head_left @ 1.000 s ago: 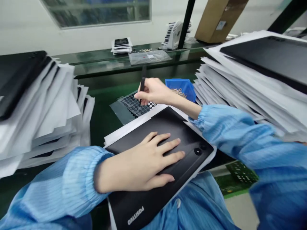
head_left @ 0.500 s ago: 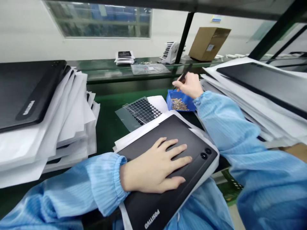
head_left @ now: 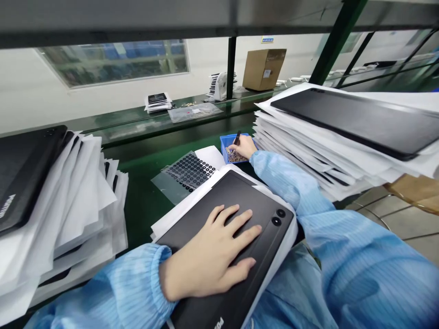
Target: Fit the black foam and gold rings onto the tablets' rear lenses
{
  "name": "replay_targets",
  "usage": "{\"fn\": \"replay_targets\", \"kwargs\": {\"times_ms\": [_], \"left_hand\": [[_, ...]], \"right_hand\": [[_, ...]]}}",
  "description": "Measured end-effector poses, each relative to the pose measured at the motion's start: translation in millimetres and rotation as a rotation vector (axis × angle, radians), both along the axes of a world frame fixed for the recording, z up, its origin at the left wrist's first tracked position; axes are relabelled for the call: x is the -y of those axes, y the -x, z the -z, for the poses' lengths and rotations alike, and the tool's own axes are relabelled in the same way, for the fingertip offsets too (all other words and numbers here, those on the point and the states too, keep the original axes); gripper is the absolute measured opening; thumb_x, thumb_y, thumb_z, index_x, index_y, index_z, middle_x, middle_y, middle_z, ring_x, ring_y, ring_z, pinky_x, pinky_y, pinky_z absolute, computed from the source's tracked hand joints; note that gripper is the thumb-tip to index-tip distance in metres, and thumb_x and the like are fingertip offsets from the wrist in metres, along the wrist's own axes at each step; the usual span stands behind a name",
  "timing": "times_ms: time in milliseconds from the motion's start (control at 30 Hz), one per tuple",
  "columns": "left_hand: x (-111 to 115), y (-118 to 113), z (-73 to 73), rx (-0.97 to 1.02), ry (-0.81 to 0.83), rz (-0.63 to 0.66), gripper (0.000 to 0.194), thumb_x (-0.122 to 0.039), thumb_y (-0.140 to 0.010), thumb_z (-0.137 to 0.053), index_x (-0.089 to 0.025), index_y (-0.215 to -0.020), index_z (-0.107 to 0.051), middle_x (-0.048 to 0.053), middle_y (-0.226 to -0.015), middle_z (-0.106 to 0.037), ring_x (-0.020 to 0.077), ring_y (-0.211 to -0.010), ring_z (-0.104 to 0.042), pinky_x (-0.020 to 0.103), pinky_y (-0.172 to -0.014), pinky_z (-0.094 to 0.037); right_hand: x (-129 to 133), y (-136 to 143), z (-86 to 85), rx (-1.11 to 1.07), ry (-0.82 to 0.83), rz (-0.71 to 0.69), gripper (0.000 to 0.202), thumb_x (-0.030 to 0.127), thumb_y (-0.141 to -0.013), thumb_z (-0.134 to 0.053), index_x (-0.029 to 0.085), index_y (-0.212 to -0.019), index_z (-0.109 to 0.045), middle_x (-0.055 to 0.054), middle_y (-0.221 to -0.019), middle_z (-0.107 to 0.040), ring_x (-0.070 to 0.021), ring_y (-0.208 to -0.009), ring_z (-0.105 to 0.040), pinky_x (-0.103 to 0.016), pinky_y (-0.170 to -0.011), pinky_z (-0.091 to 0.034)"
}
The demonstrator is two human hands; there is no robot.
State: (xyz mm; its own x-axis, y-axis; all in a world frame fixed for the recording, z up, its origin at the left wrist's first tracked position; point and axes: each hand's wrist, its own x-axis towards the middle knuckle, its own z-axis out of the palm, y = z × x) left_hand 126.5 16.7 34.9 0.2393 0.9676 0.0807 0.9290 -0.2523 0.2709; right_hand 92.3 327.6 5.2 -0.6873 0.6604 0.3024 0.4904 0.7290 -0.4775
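Note:
My left hand [head_left: 214, 256] lies flat with fingers spread on the back of a black tablet [head_left: 236, 189]. The tablet sits tilted on white wrapping sheets, with two round camera rings at its right corner. Beyond it, my right hand [head_left: 247, 146] pinches dark tweezers [head_left: 238, 137] like a pen. Their tip points down into a small blue bin [head_left: 224, 142] of tiny brownish parts [head_left: 236, 158]; whether it grips one is too small to tell. Left of the bin lies a sheet of black ring stickers [head_left: 192, 170], partly under clear film.
Stacks of tablets interleaved with white sheets stand at left [head_left: 82, 183] and right [head_left: 284, 137]. A cardboard box [head_left: 262, 68], a small white fan [head_left: 219, 86] and a plastic bag [head_left: 194, 112] rest on the back ledge. A grey shelf [head_left: 137, 18] hangs overhead.
My right hand has lowered, bringing the tweezers from above the blue bin down into it. My left hand stays flat on the tablet. The view has tilted up and turned right.

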Motion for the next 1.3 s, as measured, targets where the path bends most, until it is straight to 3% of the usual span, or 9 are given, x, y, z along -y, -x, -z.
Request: {"fn": "replay_targets", "kwargs": {"times_ms": [233, 433, 600, 733, 833, 967, 1100, 1200, 1300], "left_hand": [[-2.1, -0.3, -1.3, -0.019, -0.011, -0.006, 0.046, -0.032, -0.092, -0.044, -0.016, -0.135, -0.045, 0.015, -0.143, -0.043, 0.0386, -0.131, -0.036, 0.063, -0.102, -0.032], [-1.9, -0.2, -0.2, -0.032, -0.037, 0.002, 0.044, -0.031, -0.094, -0.041, -0.019, -0.136, -0.043, 0.013, -0.144, -0.043, 0.0364, -0.131, -0.035, 0.061, -0.103, -0.033], [-4.3, 12.4, 3.6, -0.020, -0.074, -0.031, 0.039, -0.033, -0.095, -0.041, -0.022, -0.132, -0.047, 0.010, -0.141, -0.045, 0.0311, -0.130, -0.036, 0.052, -0.104, -0.037], [-10.4, 37.2, 8.5, -0.009, -0.169, -0.249, 0.043, -0.043, -0.094, -0.039, -0.016, -0.126, -0.051, 0.015, -0.134, -0.049, 0.0302, -0.125, -0.040, 0.051, -0.105, -0.036], [-12.5, 49.9, 12.2, 0.038, -0.183, -0.386, 0.051, -0.052, -0.091, -0.039, -0.014, -0.124, -0.051, 0.015, -0.129, -0.052, 0.0292, -0.121, -0.044, 0.050, -0.104, -0.036], [-12.4, 51.4, 11.5, 0.181, -0.159, -0.496, 0.063, -0.060, -0.086, -0.042, -0.014, -0.129, -0.047, 0.015, -0.127, -0.054, 0.0299, -0.121, -0.046, 0.050, -0.104, -0.036], [-13.6, 47.7, -2.8, 0.437, -0.204, -0.655, 0.067, -0.064, -0.073, -0.059, -0.017, -0.119, -0.055, 0.011, -0.116, -0.062, 0.0303, -0.107, -0.057, 0.046, -0.096, -0.043], [-13.5, 46.6, -18.9, 0.742, -0.221, -0.637, 0.053, -0.058, -0.066, -0.070, -0.017, -0.099, -0.060, 0.007, -0.095, -0.066, 0.0246, -0.088, -0.063, 0.035, -0.079, -0.051], [-11.7, 51.0, -29.6, 0.932, -0.194, -0.527, 0.041, -0.053, -0.067, -0.073, -0.018, -0.084, -0.059, 0.003, -0.085, -0.063, 0.0181, -0.078, -0.062, 0.024, -0.066, -0.051]], "right_hand": [[12.0, -14.5, -30.0, -0.044, -0.009, -0.038, 0.006, 0.020, -0.079, -0.058, 0.015, -0.078, -0.057, -0.010, -0.083, -0.066, -0.0248, -0.083, -0.061, -0.039, -0.083, -0.048], [43.8, -72.7, -53.1, -0.138, 0.037, -0.278, 0.014, 0.023, -0.086, -0.048, 0.018, -0.074, -0.049, -0.002, -0.069, -0.065, -0.0163, -0.067, -0.061, -0.030, -0.074, -0.048], [74.6, -143.1, -51.8, -0.090, 0.035, -0.304, 0.018, 0.025, -0.087, -0.043, 0.016, -0.074, -0.052, -0.001, -0.064, -0.061, -0.0123, -0.059, -0.055, -0.024, -0.062, -0.041], [93.3, -180.3, -42.6, 0.059, 0.024, -0.261, 0.027, 0.036, -0.083, -0.049, 0.015, -0.068, -0.055, 0.001, -0.057, -0.052, -0.0100, -0.053, -0.043, -0.023, -0.055, -0.030], [104.1, -185.7, -39.1, 0.096, 0.076, -0.270, 0.033, 0.039, -0.080, -0.055, 0.016, -0.058, -0.047, 0.004, -0.050, -0.041, -0.0076, -0.048, -0.033, -0.024, -0.052, -0.024], [110.2, -178.8, -44.0, -0.039, 0.102, -0.283, 0.035, 0.032, -0.080, -0.054, 0.017, -0.053, -0.039, 0.004, -0.050, -0.035, -0.0069, -0.049, -0.030, -0.024, -0.052, -0.021], [108.8, -168.9, -54.4, -0.199, 0.401, -0.377, 0.036, 0.039, -0.083, -0.051, 0.017, -0.058, -0.039, 0.005, -0.052, -0.031, -0.0063, -0.048, -0.028, -0.022, -0.047, -0.021], [108.1, -157.2, -62.5, -0.226, 0.696, -0.507, 0.036, 0.045, -0.080, -0.059, 0.017, -0.065, -0.042, 0.006, -0.052, -0.031, -0.0048, -0.044, -0.027, -0.019, -0.041, -0.019], [110.8, -145.4, -72.5, -0.269, 0.844, -0.546, 0.038, 0.045, -0.079, -0.064, 0.018, -0.066, -0.041, 0.009, -0.048, -0.029, -0.0025, -0.040, -0.022, -0.018, -0.037, -0.013]]}}
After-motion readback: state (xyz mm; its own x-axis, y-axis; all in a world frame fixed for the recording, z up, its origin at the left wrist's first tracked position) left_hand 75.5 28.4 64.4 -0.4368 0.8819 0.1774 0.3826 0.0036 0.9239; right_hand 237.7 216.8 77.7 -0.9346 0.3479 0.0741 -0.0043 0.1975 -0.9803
